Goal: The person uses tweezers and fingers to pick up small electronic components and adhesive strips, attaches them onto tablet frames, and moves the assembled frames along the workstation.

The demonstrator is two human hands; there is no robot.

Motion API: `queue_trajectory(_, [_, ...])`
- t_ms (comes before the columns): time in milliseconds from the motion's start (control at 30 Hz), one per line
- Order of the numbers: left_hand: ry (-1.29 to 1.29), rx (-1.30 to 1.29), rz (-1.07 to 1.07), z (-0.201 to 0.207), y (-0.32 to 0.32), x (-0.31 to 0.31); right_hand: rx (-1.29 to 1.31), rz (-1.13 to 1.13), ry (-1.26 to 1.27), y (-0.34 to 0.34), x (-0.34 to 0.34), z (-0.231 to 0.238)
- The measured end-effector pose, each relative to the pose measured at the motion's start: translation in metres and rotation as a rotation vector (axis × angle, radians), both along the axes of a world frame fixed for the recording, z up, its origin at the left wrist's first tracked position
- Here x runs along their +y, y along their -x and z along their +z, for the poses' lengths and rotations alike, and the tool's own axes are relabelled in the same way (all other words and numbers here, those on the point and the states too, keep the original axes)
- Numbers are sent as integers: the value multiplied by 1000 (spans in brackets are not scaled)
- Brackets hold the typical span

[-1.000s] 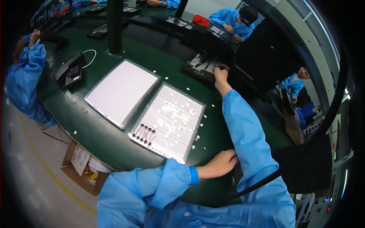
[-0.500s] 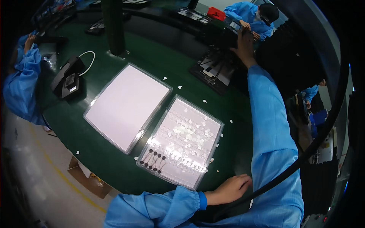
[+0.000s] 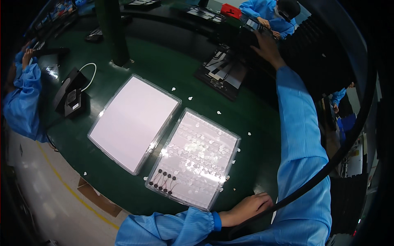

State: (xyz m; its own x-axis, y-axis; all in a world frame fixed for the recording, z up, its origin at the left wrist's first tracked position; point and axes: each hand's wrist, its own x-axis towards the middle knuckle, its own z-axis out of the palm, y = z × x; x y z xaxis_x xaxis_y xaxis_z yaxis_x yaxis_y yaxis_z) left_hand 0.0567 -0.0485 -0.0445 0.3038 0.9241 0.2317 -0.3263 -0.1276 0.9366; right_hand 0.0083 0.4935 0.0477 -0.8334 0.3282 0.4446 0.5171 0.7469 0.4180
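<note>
My left hand [image 3: 247,210] rests at the near edge of the green table, beside the lower right corner of a clear tray [image 3: 177,201]. Its fingers are curled in, and whatever they may hold is hidden. Several small black round parts with thin wires [image 3: 162,182] lie in rows at that tray's near left; small whitish round pieces [image 3: 201,147] cover much of the rest. My right arm stretches far forward. My right hand [image 3: 267,47] is open, thumb apart from the fingers, over dark items at the far right; its fingertips are hard to make out against them.
Left of the tray lies another tray with a plain white surface [image 3: 133,123]. A black device with a white cable [image 3: 74,96], a post [image 3: 113,33] and a dark tray of flat parts [image 3: 221,71] stand around. A black cable [image 3: 320,176] crosses my right arm. Co-workers sit left and beyond.
The view has shifted slightly, so the trays appear a little lower. My right hand stays stretched out at the far right, fingers a bit differently angled. My left hand remains at the table edge.
</note>
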Motion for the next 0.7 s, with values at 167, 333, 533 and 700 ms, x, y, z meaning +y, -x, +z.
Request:
queue_trajectory(167, [-29, -21, 10, -1, -2, -1, 40, -65, -24, -9, 2, 28])
queue_trajectory(333, [-29, -5, -14, 2, 2, -1, 157, -148, -65, -15, -13, 52])
queue_trajectory(533, [159, -110, -74, 10, 6, 2, 529, 26, -183, -69, -100, 71])
queue_trajectory(700, [472, -608, -386, 10, 14, 13, 752, 327, 374, -181, -267, 92])
